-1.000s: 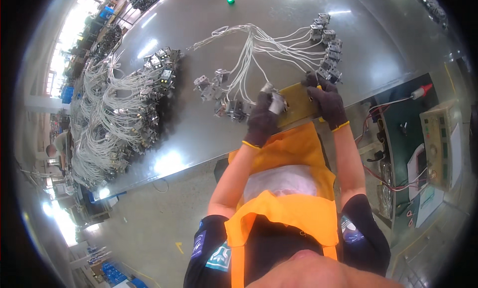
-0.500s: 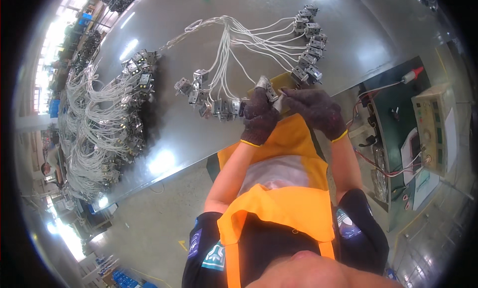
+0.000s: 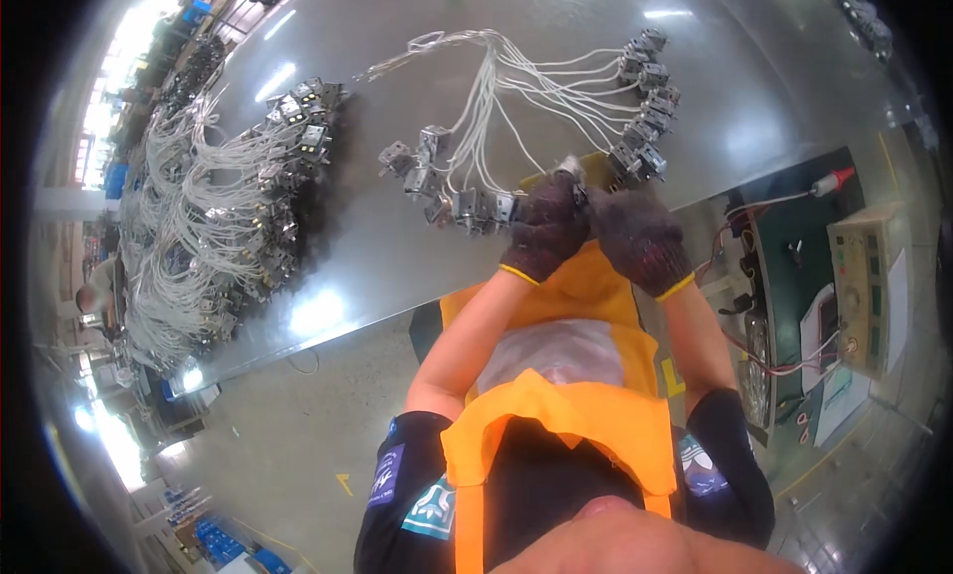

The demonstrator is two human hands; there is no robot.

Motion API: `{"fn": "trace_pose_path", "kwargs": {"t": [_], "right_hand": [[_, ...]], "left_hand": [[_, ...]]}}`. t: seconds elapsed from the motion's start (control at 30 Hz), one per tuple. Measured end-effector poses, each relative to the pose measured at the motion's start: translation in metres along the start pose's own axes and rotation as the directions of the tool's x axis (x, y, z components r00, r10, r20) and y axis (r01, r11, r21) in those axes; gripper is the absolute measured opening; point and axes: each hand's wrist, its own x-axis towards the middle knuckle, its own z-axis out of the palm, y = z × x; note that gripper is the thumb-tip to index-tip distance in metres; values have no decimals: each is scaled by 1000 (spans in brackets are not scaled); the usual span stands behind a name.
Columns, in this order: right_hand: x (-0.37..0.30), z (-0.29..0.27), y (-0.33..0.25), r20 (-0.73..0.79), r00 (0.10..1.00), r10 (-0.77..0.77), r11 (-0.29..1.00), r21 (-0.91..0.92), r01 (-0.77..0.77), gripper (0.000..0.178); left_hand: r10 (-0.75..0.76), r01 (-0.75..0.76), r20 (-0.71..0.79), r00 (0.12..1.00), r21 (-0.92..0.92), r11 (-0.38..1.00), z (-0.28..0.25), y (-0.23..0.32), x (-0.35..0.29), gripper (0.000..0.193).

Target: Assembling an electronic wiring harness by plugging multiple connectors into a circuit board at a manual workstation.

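Both my hands wear dark gloves with yellow cuffs and meet at the table's near edge. My left hand point(image 3: 546, 227) is closed around a small metal block, whose pale, shiny top point(image 3: 569, 165) pokes out above the fingers. My right hand point(image 3: 643, 242) presses against it from the right, fingers curled in; whatever they grip is hidden. Just beyond lies a wire harness point(image 3: 488, 78) of white wires fanning out to small metal switch-like blocks. Several blocks point(image 3: 475, 209) sit left of my left hand, and more blocks point(image 3: 650, 123) form a row beyond my right hand. A yellowish pad point(image 3: 598, 169) shows behind my fingers.
A large heap of similar harnesses point(image 3: 213, 227) covers the left of the metal table point(image 3: 397, 266). At right, a green-topped stand point(image 3: 794, 237) carries a beige box with dials point(image 3: 862, 281), cables and a red-tipped lead point(image 3: 832, 182). Another person point(image 3: 94, 296) appears far left.
The view has shifted, moving the table scene rightward. My right hand has drawn in against my left, and the pale piece seen between them is now covered. The block sits lower in my left hand.
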Motion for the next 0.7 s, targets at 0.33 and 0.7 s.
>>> {"fn": "trace_pose_path", "kwargs": {"t": [0.33, 0.7], "right_hand": [[-3, -30, -16, -17, 991, 134, 705, 705, -83, 22], [25, 79, -32, -298, 928, 225, 756, 654, 27, 68]], "left_hand": [[299, -328, 137, 944, 466, 822, -77, 49, -12, 63], [41, -305, 391, 919, 643, 702, -113, -26, 2, 48]]}}
